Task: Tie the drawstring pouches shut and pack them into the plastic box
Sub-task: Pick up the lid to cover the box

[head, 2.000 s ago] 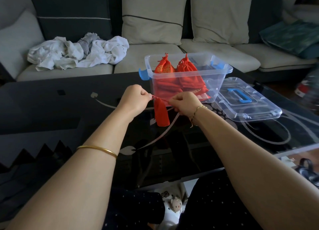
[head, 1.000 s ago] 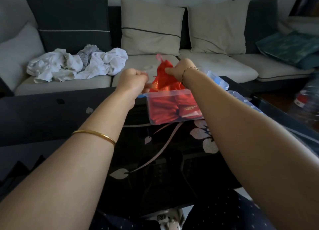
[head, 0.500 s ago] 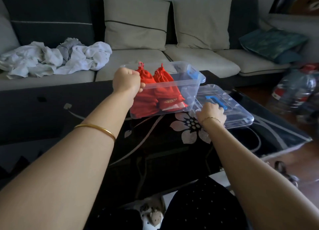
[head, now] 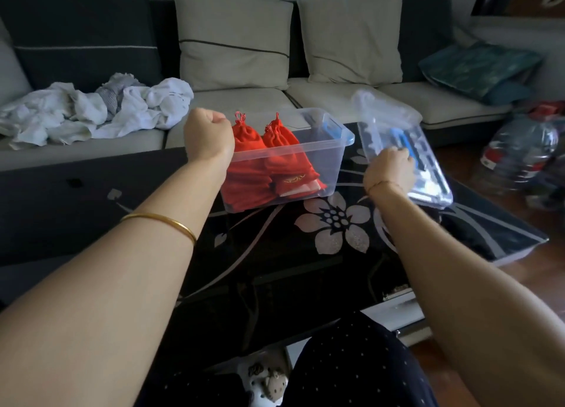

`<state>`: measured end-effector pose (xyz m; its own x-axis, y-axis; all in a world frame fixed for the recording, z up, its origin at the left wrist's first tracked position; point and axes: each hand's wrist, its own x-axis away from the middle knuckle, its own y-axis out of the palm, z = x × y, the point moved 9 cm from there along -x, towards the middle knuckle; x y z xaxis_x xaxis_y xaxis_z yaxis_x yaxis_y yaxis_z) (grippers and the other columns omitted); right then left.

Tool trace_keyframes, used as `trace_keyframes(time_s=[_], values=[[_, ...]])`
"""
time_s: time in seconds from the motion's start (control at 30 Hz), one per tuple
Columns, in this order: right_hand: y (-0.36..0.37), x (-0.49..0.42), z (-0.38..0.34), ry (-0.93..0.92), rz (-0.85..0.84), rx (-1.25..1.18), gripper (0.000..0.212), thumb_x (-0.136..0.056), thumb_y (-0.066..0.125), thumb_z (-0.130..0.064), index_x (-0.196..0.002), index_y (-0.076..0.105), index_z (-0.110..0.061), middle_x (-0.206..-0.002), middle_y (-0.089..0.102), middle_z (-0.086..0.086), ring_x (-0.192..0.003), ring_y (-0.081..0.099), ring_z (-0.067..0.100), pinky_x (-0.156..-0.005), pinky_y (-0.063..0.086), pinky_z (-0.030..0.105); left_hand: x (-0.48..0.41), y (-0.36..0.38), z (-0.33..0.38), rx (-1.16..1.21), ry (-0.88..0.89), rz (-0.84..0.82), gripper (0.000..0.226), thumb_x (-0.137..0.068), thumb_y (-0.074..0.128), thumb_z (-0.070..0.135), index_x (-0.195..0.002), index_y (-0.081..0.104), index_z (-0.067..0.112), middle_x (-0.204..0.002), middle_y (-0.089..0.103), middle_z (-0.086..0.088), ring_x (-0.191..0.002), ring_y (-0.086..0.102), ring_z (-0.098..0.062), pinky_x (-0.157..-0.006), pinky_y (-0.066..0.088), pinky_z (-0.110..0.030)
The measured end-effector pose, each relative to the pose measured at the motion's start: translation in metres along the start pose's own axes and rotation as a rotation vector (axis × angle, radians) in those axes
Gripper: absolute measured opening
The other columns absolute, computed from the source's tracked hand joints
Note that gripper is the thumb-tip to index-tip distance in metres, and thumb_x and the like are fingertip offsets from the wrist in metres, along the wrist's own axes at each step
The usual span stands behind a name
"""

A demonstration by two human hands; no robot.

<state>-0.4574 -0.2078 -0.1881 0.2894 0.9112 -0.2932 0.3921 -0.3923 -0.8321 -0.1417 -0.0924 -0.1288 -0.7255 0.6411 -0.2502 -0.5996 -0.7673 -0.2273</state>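
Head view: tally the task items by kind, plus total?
Red drawstring pouches with tops visible in the box: 2; more red fabric lies beneath, count unclear
Clear plastic box: 1
Clear lid, tilted in the right hand: 1
Total: 4

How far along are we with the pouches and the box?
Done: the red pouches sit cinched inside the plastic box; no loose pouches show on the table. In hand: the right hand grips the clear lid, tilted up off the table, while the left hand is closed at the box's left rim. Left: the box is not yet closed.
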Motion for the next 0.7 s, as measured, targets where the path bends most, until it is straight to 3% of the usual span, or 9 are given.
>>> trace_keyframes(time_s=[0.07, 0.13, 0.37, 0.57, 0.7], values=[[-0.021, -0.009, -0.023, -0.099, 0.04, -0.05, 0.027, -0.092, 0.051, -0.012, -0.118, 0.054, -0.002, -0.128, 0.048, 0.017, -0.119, 0.043, 0.035, -0.095, 0.039, 0.046, -0.002, -0.01, 0.005, -0.063, 0.021, 0.083, 0.031, -0.091, 0.037, 0.008, -0.115, 0.056, 0.002, -0.118, 0.061, -0.015, -0.1, 0.062, -0.027, -0.075, 0.05, -0.037], [-0.034, -0.008, -0.054, -0.264, 0.054, -0.049, 0.027, -0.094, 0.051, -0.021, -0.118, 0.058, -0.01, -0.127, 0.049, 0.013, -0.119, 0.043, 0.033, -0.095, 0.036, 0.045, -0.005, -0.021, 0.008, -0.109, 0.038, 0.171, 0.029, -0.094, 0.039, 0.012, -0.12, 0.053, 0.007, -0.127, 0.054, -0.012, -0.107, 0.058, -0.024, -0.075, 0.045, -0.03], [-0.027, 0.017, -0.122, -0.693, -0.054, -0.021, 0.028, -0.093, 0.051, -0.016, -0.117, 0.059, -0.028, -0.128, 0.05, 0.0, -0.122, 0.04, 0.024, -0.097, 0.033, 0.041, -0.012, -0.035, 0.004, -0.297, 0.078, 0.256, 0.034, -0.1, 0.037, 0.024, -0.132, 0.047, 0.018, -0.137, 0.04, -0.014, -0.123, 0.044, -0.032, -0.094, 0.039, -0.036], [-0.007, 0.009, -0.116, -0.707, -0.198, 0.033, 0.037, -0.091, 0.045, -0.008, -0.118, 0.059, -0.029, -0.128, 0.049, 0.001, -0.122, 0.04, 0.023, -0.099, 0.035, 0.041, -0.024, -0.024, -0.013, -0.475, 0.085, 0.114, 0.034, -0.097, 0.038, 0.03, -0.12, 0.059, 0.015, -0.126, 0.054, -0.014, -0.118, 0.047, -0.037, -0.093, 0.046, -0.051], [-0.011, -0.001, -0.113, -0.62, -0.185, -0.069, 0.044, -0.092, 0.036, -0.009, -0.127, 0.054, -0.028, -0.129, 0.053, 0.001, -0.118, 0.049, 0.024, -0.099, 0.036, 0.043, -0.032, -0.014, -0.026, -0.57, 0.033, 0.005, 0.036, -0.096, 0.035, 0.025, -0.109, 0.063, 0.006, -0.116, 0.06, -0.018, -0.112, 0.05, -0.037, -0.091, 0.047, -0.052]])
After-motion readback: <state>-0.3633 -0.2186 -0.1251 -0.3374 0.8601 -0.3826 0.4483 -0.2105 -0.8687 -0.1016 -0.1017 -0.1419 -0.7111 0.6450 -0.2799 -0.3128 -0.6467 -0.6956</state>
